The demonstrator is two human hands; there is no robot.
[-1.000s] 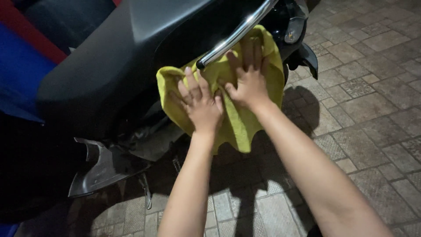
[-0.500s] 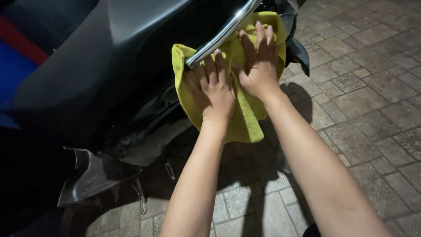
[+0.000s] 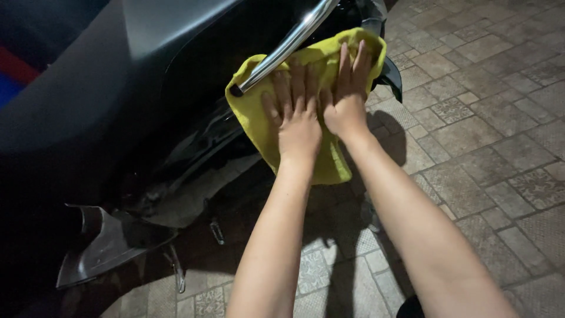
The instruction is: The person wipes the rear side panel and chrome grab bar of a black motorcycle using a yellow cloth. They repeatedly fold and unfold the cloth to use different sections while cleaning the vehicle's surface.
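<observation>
Since a second ago the yellow cloth (image 3: 265, 126) has been pushed further up the scooter's dark rear panel (image 3: 194, 65), beneath the chrome grab rail (image 3: 288, 44), by the left hand (image 3: 297, 121) and right hand (image 3: 344, 97), both pressed flat with fingers spread, so the wiping is judged ongoing.

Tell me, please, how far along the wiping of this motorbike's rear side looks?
Done: hard to judge; the dark side panel shows no obvious dirt, but the light is dim. In hand: the left hand and right hand press flat on a yellow cloth spread on the bodywork under the chrome rail. Left: the lower parts near the exhaust look untouched.
</observation>
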